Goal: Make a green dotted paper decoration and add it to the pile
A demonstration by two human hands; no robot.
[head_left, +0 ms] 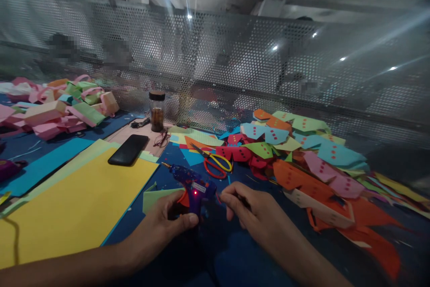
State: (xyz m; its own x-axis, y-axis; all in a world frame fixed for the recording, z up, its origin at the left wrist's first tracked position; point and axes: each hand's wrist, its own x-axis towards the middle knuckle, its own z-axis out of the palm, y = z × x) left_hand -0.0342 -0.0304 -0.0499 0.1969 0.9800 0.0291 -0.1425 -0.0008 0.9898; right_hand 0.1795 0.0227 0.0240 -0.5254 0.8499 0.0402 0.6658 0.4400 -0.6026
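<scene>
My left hand (171, 220) is wrapped round the handle of a blue glue gun (188, 177), with a finger by its orange trigger (184, 198). The nozzle points to the upper left, and a red light glows on the grip. Just behind the gun's rear end, my right hand (247, 204) has thumb and forefinger pinched together. A thin reddish bit shows at those fingertips; I cannot make out what it is. Partly behind my left hand lies a folded light green paper piece (156, 197).
Scissors (215, 161) lie open beyond the gun. Yellow sheets (87, 188), a black phone (128, 149) and a jar (157, 112) are on the left. Folded paper shapes (302, 175) heap up at right, paper pieces (60, 112) at far left. A perforated metal screen (208, 54) stands behind.
</scene>
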